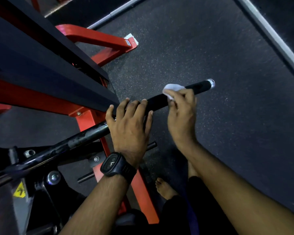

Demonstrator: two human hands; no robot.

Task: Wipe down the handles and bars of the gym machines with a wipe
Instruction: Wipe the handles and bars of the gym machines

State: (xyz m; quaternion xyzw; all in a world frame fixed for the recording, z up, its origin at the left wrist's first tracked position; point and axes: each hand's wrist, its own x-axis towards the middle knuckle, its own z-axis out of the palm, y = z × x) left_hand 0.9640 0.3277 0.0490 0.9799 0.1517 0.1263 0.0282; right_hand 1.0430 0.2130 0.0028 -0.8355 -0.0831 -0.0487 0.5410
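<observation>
Two hands: both on one black handle bar (158, 100); left hand (127, 126) sits nearer the machine, right hand (182, 116) further out toward the free end.
Left grip: clamped on the handle bar, palm down, fingers curled over the top of it.
Right grip: fingers bunched round a white wipe (172, 88), pinching it and pressing it onto the handle bar.
Wipe: crumpled, touching the top of the bar's black sleeve, between the left hand and the end cap (211, 83); part of it pokes out past the fingertips.
Handle bar: slants from the machine at lower left up to the right; a short length of sleeve beyond the wipe is uncovered, silver end cap at the tip.
Watch (116, 165): black, on the left wrist.
Machine: red frame (92, 122) under the bar, wide black panel (41, 65) at left, yellow warning sticker (19, 190) low at left.
Floor (210, 48): dark speckled rubber; a bare foot (165, 188) stands on it beside the red frame.
</observation>
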